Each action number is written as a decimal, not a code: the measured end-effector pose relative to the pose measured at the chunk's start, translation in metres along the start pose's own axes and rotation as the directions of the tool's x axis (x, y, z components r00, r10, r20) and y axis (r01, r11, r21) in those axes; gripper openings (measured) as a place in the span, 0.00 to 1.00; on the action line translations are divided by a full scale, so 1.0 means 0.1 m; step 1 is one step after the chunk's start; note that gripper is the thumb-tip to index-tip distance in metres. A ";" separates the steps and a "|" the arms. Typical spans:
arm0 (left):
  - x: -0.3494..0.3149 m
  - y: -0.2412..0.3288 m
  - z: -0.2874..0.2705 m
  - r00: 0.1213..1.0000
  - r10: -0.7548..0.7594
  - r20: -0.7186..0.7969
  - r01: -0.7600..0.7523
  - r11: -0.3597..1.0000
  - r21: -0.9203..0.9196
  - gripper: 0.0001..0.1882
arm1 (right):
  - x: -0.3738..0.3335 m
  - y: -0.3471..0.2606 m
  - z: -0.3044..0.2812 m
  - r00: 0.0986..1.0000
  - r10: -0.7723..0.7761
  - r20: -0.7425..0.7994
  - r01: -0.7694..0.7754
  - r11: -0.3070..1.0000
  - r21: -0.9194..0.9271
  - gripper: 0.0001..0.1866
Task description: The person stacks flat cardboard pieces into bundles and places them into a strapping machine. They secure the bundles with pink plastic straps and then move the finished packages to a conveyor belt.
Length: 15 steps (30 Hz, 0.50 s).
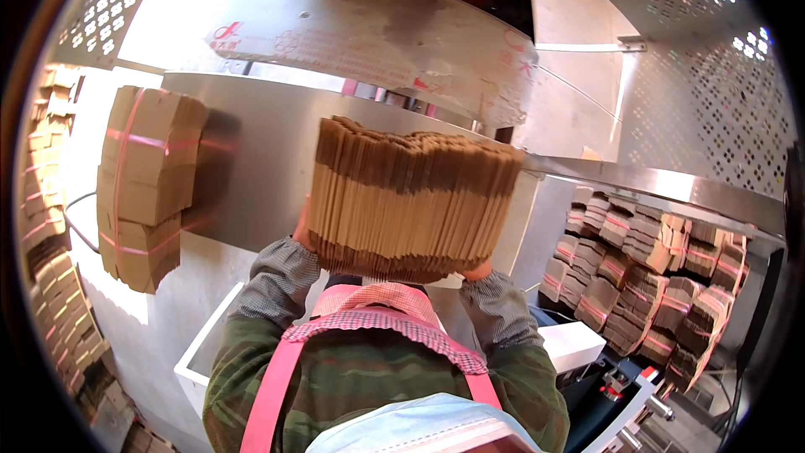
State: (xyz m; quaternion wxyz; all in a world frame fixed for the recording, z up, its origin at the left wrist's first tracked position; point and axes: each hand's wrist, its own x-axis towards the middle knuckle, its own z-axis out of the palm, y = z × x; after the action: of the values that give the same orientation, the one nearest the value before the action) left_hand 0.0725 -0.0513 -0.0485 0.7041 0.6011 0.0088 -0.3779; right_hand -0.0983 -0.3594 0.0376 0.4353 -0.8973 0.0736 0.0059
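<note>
A thick row of brown cardboard pieces [411,210], pressed face to face with their edges toward me, is held up in front of my chest. My left hand [303,225] grips its left end, with most of the fingers hidden behind the cardboard. At the lower right corner my right hand [478,271] is closed on the other end, and only a small part of it shows. The row reaches over a smooth metal worktop [264,159]. No strap is visible around these pieces.
Strapped cardboard bundles [142,189] stand on the worktop's left side. More bundles are piled at the far left [50,201] and right [646,285]. A metal guard panel [377,25] spans the back. A white box [570,346] and machine parts [616,386] sit near my right elbow.
</note>
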 end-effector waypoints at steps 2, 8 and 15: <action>0.09 0.16 0.38 0.997 0.071 0.009 -0.071 0.992 0.105 0.27 | -0.21 0.12 -0.17 1.000 0.014 0.022 -0.006 0.945 -0.327 0.29; 0.28 0.06 0.96 0.952 0.306 -0.016 -0.307 0.949 -0.070 0.26 | -0.31 0.60 -0.33 0.939 0.341 0.049 -0.344 0.935 0.089 0.45; -0.10 0.97 0.91 0.909 0.093 0.407 -0.261 0.888 0.380 0.33 | -0.26 0.73 -0.58 0.953 0.243 0.179 -0.281 0.932 0.229 0.54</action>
State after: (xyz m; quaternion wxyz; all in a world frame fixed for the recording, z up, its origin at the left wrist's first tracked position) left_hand 0.0776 -0.1240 0.0631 0.5761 0.6541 -0.2654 -0.4121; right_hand -0.1371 -0.4460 0.0188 0.5452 -0.8138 0.1605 0.1211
